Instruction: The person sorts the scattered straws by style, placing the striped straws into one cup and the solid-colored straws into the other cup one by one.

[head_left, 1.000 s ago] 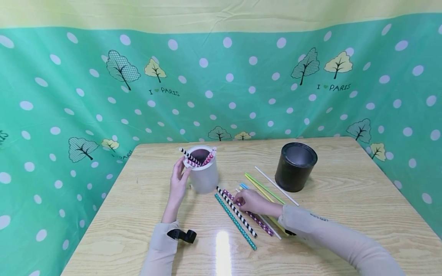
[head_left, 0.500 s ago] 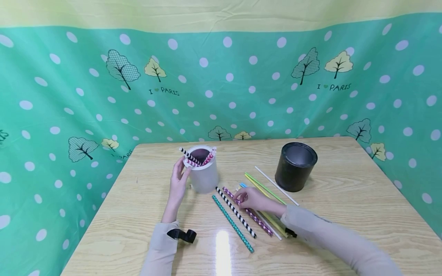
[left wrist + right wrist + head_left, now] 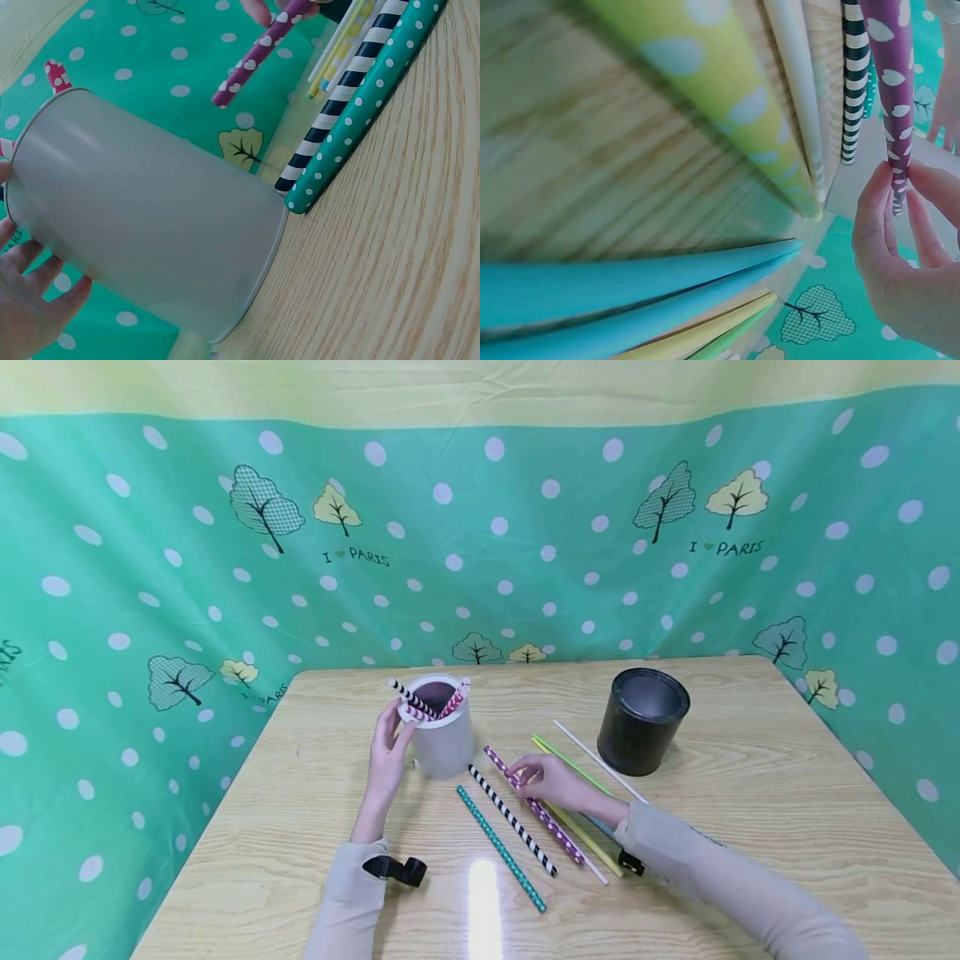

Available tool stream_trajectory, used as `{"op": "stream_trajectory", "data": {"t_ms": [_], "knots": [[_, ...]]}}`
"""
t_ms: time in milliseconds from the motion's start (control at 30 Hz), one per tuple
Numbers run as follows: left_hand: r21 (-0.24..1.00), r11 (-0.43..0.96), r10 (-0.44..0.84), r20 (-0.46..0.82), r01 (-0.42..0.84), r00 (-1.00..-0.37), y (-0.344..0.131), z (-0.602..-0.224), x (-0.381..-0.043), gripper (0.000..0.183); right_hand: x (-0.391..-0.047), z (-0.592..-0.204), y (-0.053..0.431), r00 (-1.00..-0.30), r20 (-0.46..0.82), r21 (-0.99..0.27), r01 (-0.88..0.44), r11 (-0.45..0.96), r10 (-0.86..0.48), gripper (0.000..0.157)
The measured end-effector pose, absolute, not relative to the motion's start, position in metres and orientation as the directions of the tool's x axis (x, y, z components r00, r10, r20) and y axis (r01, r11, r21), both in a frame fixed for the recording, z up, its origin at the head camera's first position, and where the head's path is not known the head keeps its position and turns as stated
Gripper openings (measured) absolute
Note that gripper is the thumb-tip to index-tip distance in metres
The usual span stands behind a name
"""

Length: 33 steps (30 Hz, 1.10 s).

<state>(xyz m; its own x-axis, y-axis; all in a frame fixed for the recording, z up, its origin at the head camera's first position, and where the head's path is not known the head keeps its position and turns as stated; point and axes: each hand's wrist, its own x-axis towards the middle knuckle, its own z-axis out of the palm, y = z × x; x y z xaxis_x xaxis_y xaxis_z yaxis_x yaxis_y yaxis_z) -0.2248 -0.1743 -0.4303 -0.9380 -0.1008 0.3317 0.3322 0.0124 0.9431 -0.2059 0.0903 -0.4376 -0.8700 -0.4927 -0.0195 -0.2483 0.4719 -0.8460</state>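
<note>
My right hand point(image 3: 555, 781) pinches a purple paper straw with white hearts point(image 3: 892, 79) near its far end, between thumb and fingers. In the left wrist view that end is lifted off the table. A whitish-grey can point(image 3: 444, 752) stands upright at the left. My left hand point(image 3: 385, 764) holds it by the upper left side, thumb at the rim and fingers round the wall. Out of its mouth lean a black-and-white striped straw point(image 3: 411, 697) and pink patterned straws point(image 3: 454, 700). Beside the purple straw lie a black-and-white striped straw point(image 3: 514, 822) and a teal dotted straw point(image 3: 501, 850).
Under and beyond my right hand lie yellow patterned point(image 3: 742, 97), blue point(image 3: 645, 281) and green point(image 3: 572, 763) straws. A thin white straw point(image 3: 592, 758) lies near the upright black can point(image 3: 637, 739) at the back right. A dotted green curtain point(image 3: 480, 560) hangs behind the table.
My right hand has taken hold of the purple straw and raised its far end, shifting it slightly away. The teal straw has slid a little left and nearer. My left hand stays on the can.
</note>
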Motion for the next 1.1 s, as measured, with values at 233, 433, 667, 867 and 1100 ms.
{"op": "stream_trajectory", "data": {"t_ms": [233, 433, 667, 867, 1100], "knots": [[0.943, 0.002, -0.1, 0.331, 0.333, -0.938, -0.174, -0.43, -0.225, 0.048, -0.207, -0.434, 0.09, -0.895, 0.004, -0.895, -0.202, 0.397, -0.446, 0.035], [0.943, 0.009, -0.093, 0.331, 0.332, -0.939, -0.175, -0.43, -0.225, 0.047, -0.208, -0.426, 0.088, -0.925, -0.019, -0.917, -0.135, 0.376, -0.379, 0.035], [0.942, 0.013, -0.096, 0.334, 0.335, -0.937, -0.175, -0.431, -0.224, 0.048, -0.21, -0.419, 0.087, -0.938, -0.019, -0.94, -0.101, 0.327, -0.345, 0.036], [0.942, 0.015, -0.097, 0.335, 0.335, -0.937, -0.175, -0.432, -0.225, 0.048, -0.211, -0.411, 0.086, -0.952, -0.016, -0.947, -0.084, 0.309, -0.306, 0.037], [0.941, 0.012, -0.091, 0.338, 0.338, -0.937, -0.176, -0.432, -0.225, 0.047, -0.208, -0.398, 0.084, -0.97, -0.019, -0.96, -0.05, 0.274, -0.244, 0.039]]}}
